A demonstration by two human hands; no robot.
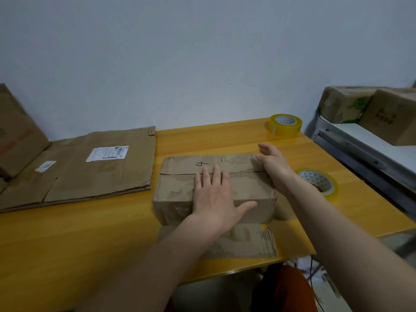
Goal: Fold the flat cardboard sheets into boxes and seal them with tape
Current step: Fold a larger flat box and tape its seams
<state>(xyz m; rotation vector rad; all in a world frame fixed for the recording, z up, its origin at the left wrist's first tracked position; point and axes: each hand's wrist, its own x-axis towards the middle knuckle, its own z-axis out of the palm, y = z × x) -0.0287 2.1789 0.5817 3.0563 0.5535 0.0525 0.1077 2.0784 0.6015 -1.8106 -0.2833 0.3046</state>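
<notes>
Left hand (213, 197) flat on box (177, 194) flaps; right hand (273, 164) open at far-right corner, nearer tape (285, 124); seam runs left-right

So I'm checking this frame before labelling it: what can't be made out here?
Head view only:
- The near tape roll: partly hidden behind the right forearm.
- The box seam: its middle lies under the left hand.
- White label on the flat cardboard: print too small.
- Boxes on the shelf: cut off by the right edge.

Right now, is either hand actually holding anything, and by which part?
Neither has a grip. The left hand presses flat on the folded brown cardboard box across its top seam; the right hand rests open against its far right corner.
</notes>
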